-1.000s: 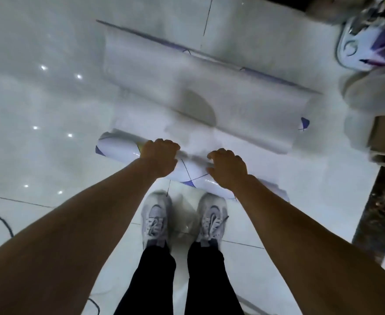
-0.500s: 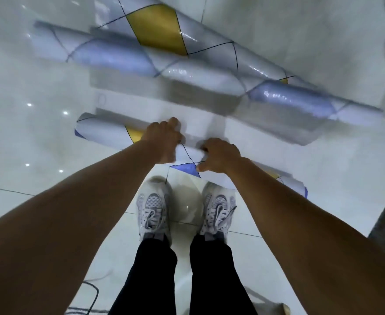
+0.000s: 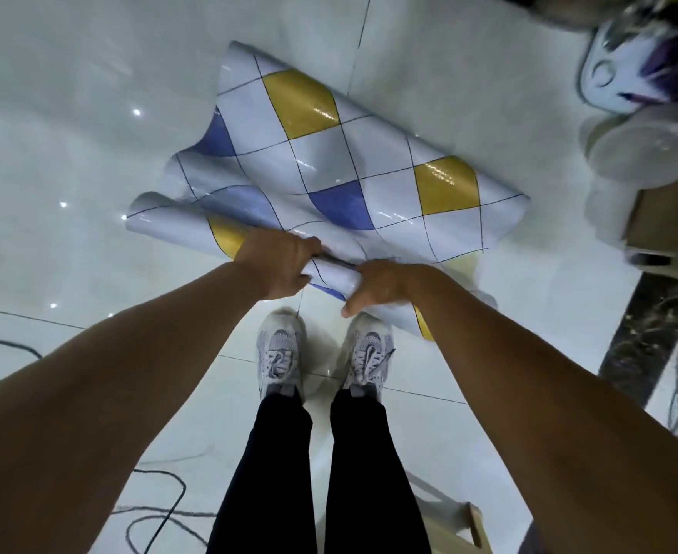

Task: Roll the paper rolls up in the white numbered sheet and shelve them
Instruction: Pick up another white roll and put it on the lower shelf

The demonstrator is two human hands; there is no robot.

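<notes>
Glossy checked sheet (image 3: pixel 329 161), part-rolled, spreading over tiled floor (image 3: pixel 69 153); left hand (image 3: pixel 277 263) and right hand (image 3: pixel 381 285) each gripping its rolled near edge

Cool, even light is spread over the scene. Small white points of lamp glare are mirrored in the polished white tile floor (image 3: pixel 69 153), and bright streaks are thrown off the glossy white sheet chequered in yellow and blue (image 3: pixel 329 161). The stacked translucent plastic tubs (image 3: pixel 641 149) at the upper right are smeared by motion blur, and the bare forearms (image 3: pixel 129 393) are stretched and bowed towards the lower corners by the wide lens.
</notes>
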